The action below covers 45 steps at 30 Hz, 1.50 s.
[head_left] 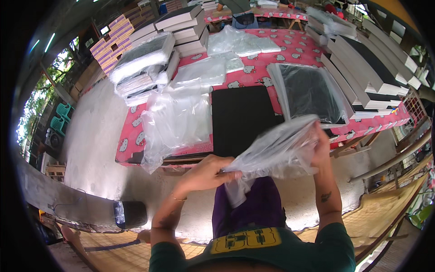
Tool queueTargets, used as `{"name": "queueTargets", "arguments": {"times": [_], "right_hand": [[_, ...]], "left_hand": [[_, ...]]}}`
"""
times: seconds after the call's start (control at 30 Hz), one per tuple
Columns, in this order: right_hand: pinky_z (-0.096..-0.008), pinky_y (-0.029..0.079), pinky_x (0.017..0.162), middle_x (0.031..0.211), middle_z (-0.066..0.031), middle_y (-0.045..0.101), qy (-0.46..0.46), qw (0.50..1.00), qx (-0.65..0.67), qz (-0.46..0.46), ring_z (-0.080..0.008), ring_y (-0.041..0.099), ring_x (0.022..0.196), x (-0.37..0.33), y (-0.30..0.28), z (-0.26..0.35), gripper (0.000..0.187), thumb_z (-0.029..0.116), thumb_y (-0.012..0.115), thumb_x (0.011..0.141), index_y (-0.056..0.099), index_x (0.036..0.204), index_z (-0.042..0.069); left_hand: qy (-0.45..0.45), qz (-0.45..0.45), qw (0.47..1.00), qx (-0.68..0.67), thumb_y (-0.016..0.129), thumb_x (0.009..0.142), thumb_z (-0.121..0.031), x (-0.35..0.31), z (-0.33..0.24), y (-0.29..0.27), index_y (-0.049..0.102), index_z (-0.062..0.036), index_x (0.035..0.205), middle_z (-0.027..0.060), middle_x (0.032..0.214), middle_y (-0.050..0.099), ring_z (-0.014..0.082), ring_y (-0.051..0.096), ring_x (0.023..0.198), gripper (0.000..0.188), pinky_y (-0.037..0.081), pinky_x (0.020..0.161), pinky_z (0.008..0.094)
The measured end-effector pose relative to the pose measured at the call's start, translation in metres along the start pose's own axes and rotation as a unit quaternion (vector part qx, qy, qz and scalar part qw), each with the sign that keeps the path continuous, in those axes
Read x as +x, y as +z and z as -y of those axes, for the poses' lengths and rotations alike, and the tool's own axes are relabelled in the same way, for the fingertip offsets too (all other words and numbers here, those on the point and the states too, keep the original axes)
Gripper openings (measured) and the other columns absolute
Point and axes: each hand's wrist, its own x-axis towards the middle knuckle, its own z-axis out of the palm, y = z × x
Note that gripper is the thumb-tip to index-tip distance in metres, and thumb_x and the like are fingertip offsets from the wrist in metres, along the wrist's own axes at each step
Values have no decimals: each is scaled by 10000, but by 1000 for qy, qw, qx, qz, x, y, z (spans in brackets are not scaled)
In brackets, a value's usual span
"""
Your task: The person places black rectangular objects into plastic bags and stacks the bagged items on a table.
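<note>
Over my lap, in front of the table edge, I hold a clear plastic bag (276, 147) between both hands. My left hand (210, 172) is closed on the bag's left end. At its right end my right hand (321, 145) grips the bag, partly behind the film. Dark streaks show through the plastic; whether anything is inside I cannot tell. Just beyond the bag, a flat black panel (244, 113) lies on the table. Left of the panel is a loose pile of clear plastic bags (179, 120). To the right lies a stack of black panels in clear plastic (312, 93).
A pink patterned cloth covers the table (290, 45). Tall stacks of thick white-sided, black-topped slabs (362, 68) stand at right, with wrapped slabs (145, 59) at left. Behind those are piled boxes (113, 41). A person (238, 9) is at the far end. Green chairs (61, 118) stand left.
</note>
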Motion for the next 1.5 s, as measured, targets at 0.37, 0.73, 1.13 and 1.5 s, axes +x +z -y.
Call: {"name": "queueTargets", "arguments": {"times": [0.37, 0.73, 1.13, 1.5], "right_hand": [[-398, 520, 780, 1011, -55, 618, 32, 998, 27, -50, -199, 612, 895, -23, -44, -42, 265, 254, 635, 876, 571, 1074, 89], [-282, 437, 637, 881, -103, 600, 209, 962, -115, 132, -136, 543, 733, -65, -83, -44, 461, 107, 675, 722, 576, 1145, -48], [-307, 465, 704, 955, -126, 652, -148, 728, -608, -280, -152, 579, 742, -40, -69, -125, 427, 35, 548, 876, 511, 1301, 23], [-309, 402, 937, 1077, -58, 549, -126, 945, -302, -6, -188, 564, 1022, -58, 24, 2, 486, 118, 634, 817, 455, 1261, 40]], "left_hand": [[-115, 7, 923, -366, 622, 885, -232, -55, 86, 63, 604, -43, 1041, 85, 1040, 598, 160, 582, 966, 246, 474, 841, 308], [-201, 64, 884, -418, 601, 845, -75, -107, 106, 57, 584, -51, 1094, 80, 898, 631, 159, 581, 838, 250, 471, 743, 326], [-240, -346, 907, 2, 450, 877, -20, -49, 117, 111, 410, -26, 1397, 106, 784, 622, 127, 526, 657, 521, 450, 632, 277], [58, -357, 812, -458, 533, 918, -183, -69, 36, 25, 544, -46, 949, 99, 1085, 576, 201, 531, 1029, 141, 405, 906, 360]]}}
